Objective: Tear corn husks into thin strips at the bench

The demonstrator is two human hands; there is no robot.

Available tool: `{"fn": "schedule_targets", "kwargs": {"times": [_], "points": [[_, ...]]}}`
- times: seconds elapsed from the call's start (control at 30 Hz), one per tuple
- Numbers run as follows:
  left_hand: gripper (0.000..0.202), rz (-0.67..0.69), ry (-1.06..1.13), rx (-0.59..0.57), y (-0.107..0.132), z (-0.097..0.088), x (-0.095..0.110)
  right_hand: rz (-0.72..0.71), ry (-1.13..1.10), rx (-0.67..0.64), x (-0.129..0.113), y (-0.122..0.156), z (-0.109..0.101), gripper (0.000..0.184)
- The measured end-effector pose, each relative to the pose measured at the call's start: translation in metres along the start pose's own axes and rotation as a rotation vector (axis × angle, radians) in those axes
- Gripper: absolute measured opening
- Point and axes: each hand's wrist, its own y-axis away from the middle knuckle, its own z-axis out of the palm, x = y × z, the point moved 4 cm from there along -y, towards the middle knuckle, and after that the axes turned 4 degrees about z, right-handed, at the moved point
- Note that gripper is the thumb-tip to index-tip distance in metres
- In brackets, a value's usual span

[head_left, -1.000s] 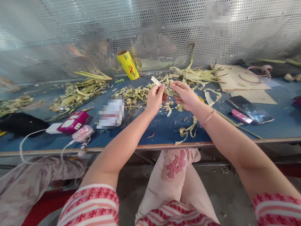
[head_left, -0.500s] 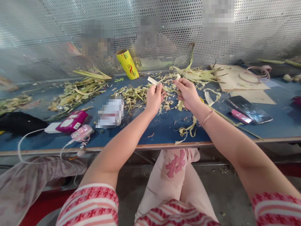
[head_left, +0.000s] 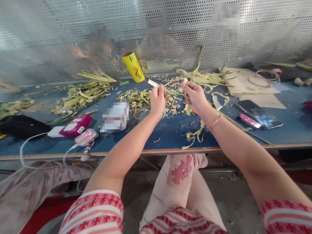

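Above the blue table point(head_left: 168, 135), my left hand point(head_left: 158, 102) is closed on a pale strip point(head_left: 154, 83) that sticks out up and to the left. My right hand point(head_left: 194, 96) is closed on a thin green leaf strip point(head_left: 188, 109) that hangs below the fist. A narrow piece of leaf point(head_left: 173, 92) stretches between the two hands. Shredded green leaf scraps point(head_left: 138, 97) lie on the table just behind and under my hands.
A yellow roll point(head_left: 133, 67) leans against the perforated metal screen point(head_left: 73, 35) at the back. Leaf piles point(head_left: 83, 92) lie left; a pink device point(head_left: 76, 125) and white cables lie front left. A phone point(head_left: 259, 113) and cardboard sheets point(head_left: 246, 83) lie right.
My hands have drawn slightly apart, the left one shifting left so the pale strip's tip points further left. The leaf between them is pulled longer.
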Motion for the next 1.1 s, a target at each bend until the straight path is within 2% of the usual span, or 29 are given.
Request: {"fn": "schedule_targets", "kwargs": {"times": [0.33, 0.7, 0.87, 1.1], "points": [[0.036, -0.011, 0.014, -0.041, 0.0026, 0.001, 0.0052, 0.005, -0.011, -0.014, -0.0019, 0.0005, 0.0, 0.035], [0.035, 0.152, -0.086, -0.219, 0.0005, 0.007, 0.003, 0.031, -0.04, -0.008, -0.0052, 0.0015, 0.0002, 0.035], [0.034, 0.244, -0.132, -0.242, -0.001, 0.0075, 0.0023, 0.022, -0.027, -0.008, -0.0045, 0.0011, 0.0002, 0.036], [0.038, 0.28, -0.126, -0.259, 0.0001, 0.0077, 0.004, 0.012, -0.017, -0.009, -0.0045, 0.0009, 0.0002, 0.032]]}}
